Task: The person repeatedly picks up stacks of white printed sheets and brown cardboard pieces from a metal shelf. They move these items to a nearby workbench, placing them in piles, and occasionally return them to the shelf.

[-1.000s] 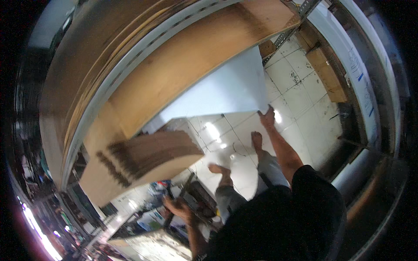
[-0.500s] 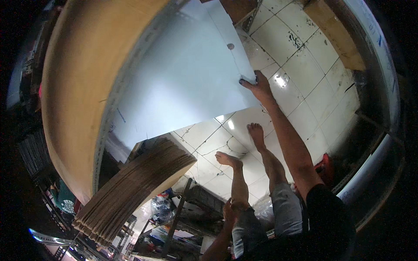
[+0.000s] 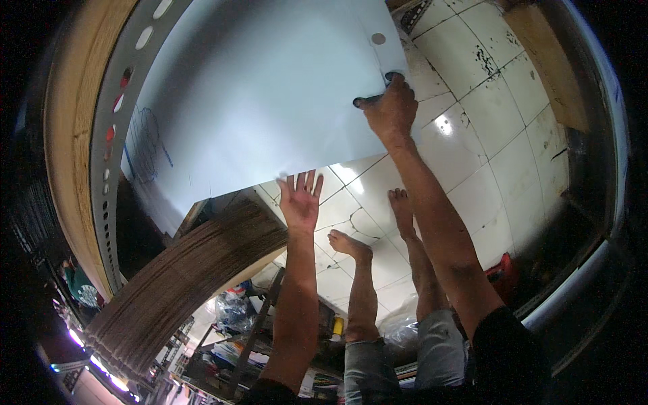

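A large white sheet (image 3: 270,101) with blue scribbles at its left end and a round grey spot near its right edge spreads across the upper middle. My right hand (image 3: 393,115) is closed at the sheet's right edge, thumb and a finger on its upper face, both with dark tips; its other fingers are partly hidden. Palm up with fingers spread, my left hand (image 3: 301,201) is at the sheet's near edge, fingertips close to that edge; whether they touch it I cannot tell.
A grey perforated metal rail (image 3: 108,155) and a wooden board (image 3: 71,175) curve along the left. Below them lies a thick stack of brown cardboard sheets (image 3: 192,277). White floor tiles (image 3: 493,128) surround my bare feet. A brown cardboard panel (image 3: 550,74) stands at right.
My left hand has risen from beside my knee to the sheet's near edge, fingers spread. The sheet looks closer and shifted left. My right hand has moved slightly up and left with its edge.
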{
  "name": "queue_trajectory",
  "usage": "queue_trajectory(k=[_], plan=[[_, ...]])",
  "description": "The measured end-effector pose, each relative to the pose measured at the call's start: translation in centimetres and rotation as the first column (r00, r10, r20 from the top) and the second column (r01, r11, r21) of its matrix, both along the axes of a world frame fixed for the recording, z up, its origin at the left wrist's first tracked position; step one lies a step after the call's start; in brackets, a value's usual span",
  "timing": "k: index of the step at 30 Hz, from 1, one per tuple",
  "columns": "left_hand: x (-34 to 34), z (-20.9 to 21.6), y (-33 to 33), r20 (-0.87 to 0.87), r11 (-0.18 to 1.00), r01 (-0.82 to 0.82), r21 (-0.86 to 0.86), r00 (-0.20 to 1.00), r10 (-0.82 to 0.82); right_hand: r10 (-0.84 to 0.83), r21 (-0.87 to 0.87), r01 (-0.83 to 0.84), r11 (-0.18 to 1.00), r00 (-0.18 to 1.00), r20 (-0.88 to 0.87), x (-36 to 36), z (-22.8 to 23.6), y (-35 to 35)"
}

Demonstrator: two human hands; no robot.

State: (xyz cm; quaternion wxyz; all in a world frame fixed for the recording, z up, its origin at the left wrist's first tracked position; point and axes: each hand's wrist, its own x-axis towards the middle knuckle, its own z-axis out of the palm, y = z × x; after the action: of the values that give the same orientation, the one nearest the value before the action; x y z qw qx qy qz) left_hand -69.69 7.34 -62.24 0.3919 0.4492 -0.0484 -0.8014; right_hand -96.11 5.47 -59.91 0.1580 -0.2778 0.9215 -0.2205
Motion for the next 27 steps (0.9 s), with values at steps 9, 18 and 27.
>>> queue_trajectory(k=[9,18,27], plan=[[-0.9,0.8,-3.3,0.018,1.000,-0.018,-0.012,1.000,0.018,-0.085,-0.222,0.149,0.964,0.958,0.273,-4.6,-1.3,8.2],[-1.4,2.5,-4.4,0.188,0.996,-0.081,0.045,0.980,0.071,-0.002,-0.289,0.356,0.889,0.633,0.774,-5.1,-0.3,8.6],[-2.6,6.2,-5.5,0.079,0.970,-0.216,-0.115,0.971,0.225,0.097,-0.367,0.256,0.894,0.689,0.718,-7.5,1.9,5.7]])
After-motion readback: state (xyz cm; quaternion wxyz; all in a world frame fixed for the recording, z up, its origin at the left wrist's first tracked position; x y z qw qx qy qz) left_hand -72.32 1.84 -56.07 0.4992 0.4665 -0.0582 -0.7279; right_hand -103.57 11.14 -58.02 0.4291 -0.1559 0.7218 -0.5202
